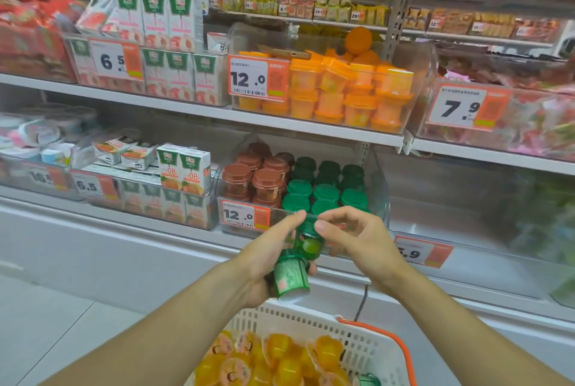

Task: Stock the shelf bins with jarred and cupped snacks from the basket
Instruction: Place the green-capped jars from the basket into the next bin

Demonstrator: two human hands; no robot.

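Partly hidden: green jar (294, 273) in left hand (267, 264); right hand (357, 239) covers lid.

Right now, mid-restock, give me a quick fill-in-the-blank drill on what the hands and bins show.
1. The left hand holds jars with ____ lids.
2. In the lower bin, brown-lidded jars stand to the ____ of the green-lidded ones.
3. The bin's price tag reads ____.
4. The white basket has an ____ handle.

Missing: green; left; 12.0; orange
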